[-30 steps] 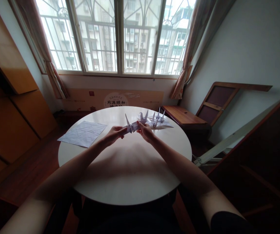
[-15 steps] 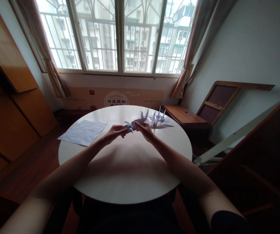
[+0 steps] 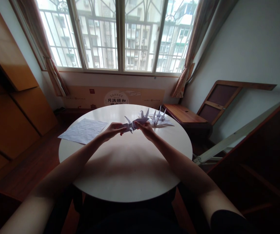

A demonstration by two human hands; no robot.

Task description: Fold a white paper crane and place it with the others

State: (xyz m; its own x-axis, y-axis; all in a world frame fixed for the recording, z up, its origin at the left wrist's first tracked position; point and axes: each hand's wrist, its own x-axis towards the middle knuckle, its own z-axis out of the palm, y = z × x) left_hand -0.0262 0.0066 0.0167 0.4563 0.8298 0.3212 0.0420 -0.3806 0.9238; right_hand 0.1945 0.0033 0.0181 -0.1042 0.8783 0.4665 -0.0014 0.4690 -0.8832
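Note:
Between my two hands, above the white round table [image 3: 130,182], is a pale folded paper crane [image 3: 130,125]. One thin point of it sticks up and another points down near its middle. My left hand [image 3: 113,130] pinches its left wing, thumb on top. At its other wing, my right hand [image 3: 145,127] grips the paper between thumb and fingers. Just behind, more folded paper cranes [image 3: 158,119] stand on the table to the right, one partly hidden by the held paper. Creased flat paper [image 3: 83,131] lies to the left of my left hand.
A wooden bench or low cabinet [image 3: 186,114] stands beyond the table's right side, near a folded chair-like frame [image 3: 215,104]. A printed cardboard box [image 3: 81,97] is under the window. Wooden cabinets [image 3: 25,113] line the left.
My left hand has shifted slightly left along the wing. The crane is pulled wider, and its thin points now stand more upright and downward from the middle.

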